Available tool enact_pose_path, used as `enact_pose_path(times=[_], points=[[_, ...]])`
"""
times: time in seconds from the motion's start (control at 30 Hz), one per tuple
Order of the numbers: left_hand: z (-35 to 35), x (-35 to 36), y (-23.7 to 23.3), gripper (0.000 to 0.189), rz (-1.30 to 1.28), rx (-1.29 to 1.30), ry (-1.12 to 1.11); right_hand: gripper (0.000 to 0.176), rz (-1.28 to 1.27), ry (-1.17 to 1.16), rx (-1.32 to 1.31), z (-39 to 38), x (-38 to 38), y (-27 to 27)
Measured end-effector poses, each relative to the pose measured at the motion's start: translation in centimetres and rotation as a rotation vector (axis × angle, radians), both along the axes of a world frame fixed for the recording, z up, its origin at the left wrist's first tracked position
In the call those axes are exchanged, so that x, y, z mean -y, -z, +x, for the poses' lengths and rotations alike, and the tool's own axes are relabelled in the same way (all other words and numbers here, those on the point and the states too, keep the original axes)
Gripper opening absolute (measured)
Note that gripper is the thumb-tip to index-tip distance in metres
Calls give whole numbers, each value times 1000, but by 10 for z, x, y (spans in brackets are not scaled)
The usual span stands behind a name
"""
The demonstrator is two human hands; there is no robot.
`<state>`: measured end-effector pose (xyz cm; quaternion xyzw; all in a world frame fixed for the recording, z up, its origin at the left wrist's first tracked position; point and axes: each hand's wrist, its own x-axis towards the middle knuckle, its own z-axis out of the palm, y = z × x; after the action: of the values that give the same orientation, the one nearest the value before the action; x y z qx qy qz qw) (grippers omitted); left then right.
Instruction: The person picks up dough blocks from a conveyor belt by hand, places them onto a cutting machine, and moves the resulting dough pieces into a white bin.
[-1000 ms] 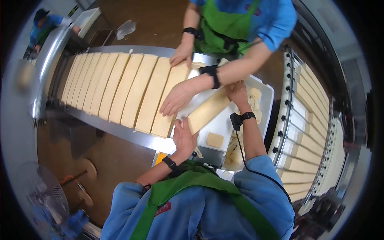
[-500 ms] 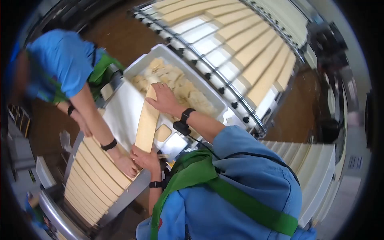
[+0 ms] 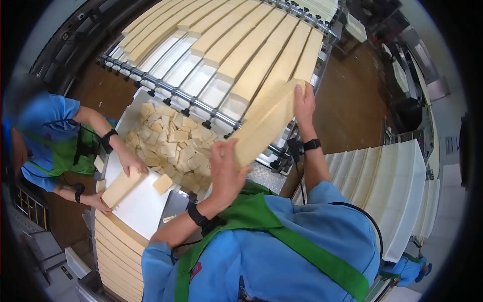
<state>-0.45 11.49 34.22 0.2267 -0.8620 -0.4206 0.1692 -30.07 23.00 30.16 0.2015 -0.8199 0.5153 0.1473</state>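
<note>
Between my two hands is a long pale stack of thin slices (image 3: 266, 123), tilted over the edge of the rack. My left hand (image 3: 226, 168) grips its lower near end, and my right hand (image 3: 304, 105) holds the far upper end. Long rows of similar stacks (image 3: 261, 55) lie in the channels of the slatted rack behind it. Left of my left hand, a white bin (image 3: 133, 108) holds a heap of loose pale slices (image 3: 173, 143).
A co-worker (image 3: 55, 136) at the left holds a shorter stack (image 3: 122, 190) over a white board (image 3: 143, 211). More rows (image 3: 118, 251) lie below it. Nested white trays (image 3: 377, 186) stand at the right. Another person (image 3: 408, 269) is at the lower right.
My hands and the stack have moved right, from over the board and bin to the rack. The view has turned. The co-worker has lifted a shorter stack over the board.
</note>
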Motion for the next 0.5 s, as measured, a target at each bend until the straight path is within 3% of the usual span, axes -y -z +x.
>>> enact_pose_path(times=[0.03,0.17,0.23,0.27,0.37,0.4,0.5], points=[[-9,-12,4,76,73,0,60,43,13,-22,112,-16,-15,10],[-36,-37,21,76,305,99,192,48,474,-132,22,-57,-37,57],[-50,-36,26,74,319,154,165,50,793,-283,-106,-71,-28,64],[-56,-36,30,74,323,184,150,50,841,-230,-23,-79,-23,69],[-81,-32,51,75,338,181,41,49,916,5,-130,-68,-18,39],[-90,-36,67,74,462,130,-12,48,843,20,-194,-66,-21,39],[-106,-45,70,70,334,91,-60,48,622,-36,-300,-47,-35,43]])
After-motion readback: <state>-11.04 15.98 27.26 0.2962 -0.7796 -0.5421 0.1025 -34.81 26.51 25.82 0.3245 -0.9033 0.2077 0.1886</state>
